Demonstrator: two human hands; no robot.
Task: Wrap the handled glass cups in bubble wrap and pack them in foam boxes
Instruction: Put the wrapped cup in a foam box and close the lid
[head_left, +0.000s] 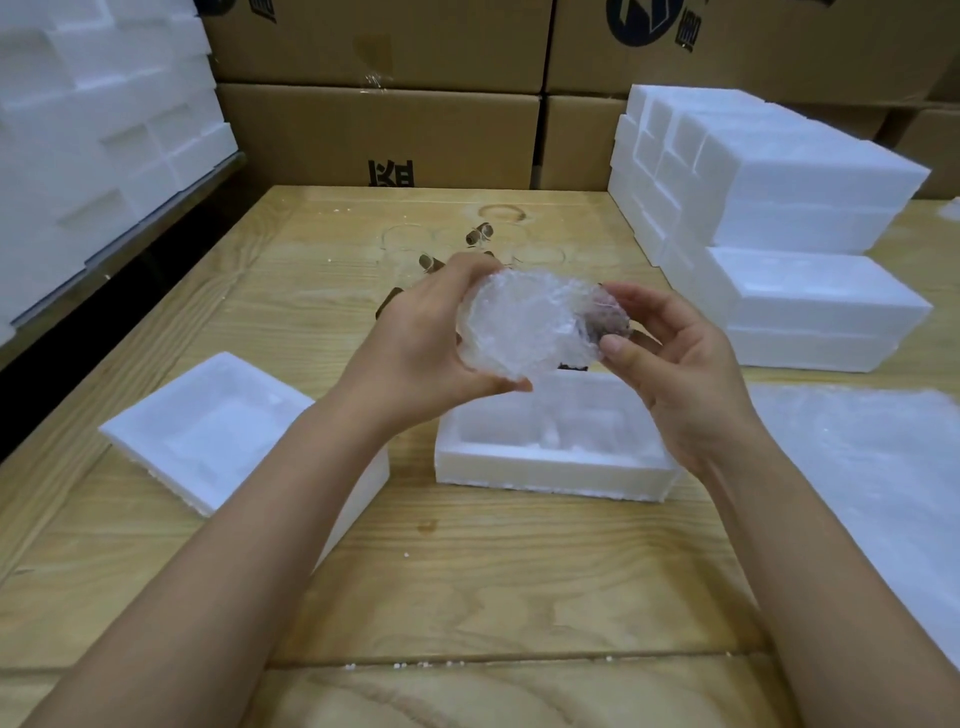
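Bubble-wrapped cup (519, 327) held mid-frame, above open foam box (545, 467). Left hand (415, 343) grips its round end, fingers curled round. Right hand (675, 364) pinches wrap at darker handle end. Foam lid (208, 431) lower left; bubble wrap sheet (857, 467) at right edge; bare glass cups (405, 244) behind hands on wooden table (467, 597).

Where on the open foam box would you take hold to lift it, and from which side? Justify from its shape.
The box lies flat, open side up, with thick straight walls, and its near wall is exposed. So probably grip across its short span from above: thumb on the near long wall, fingers on the far one. The left hand and right hand hold the cup.
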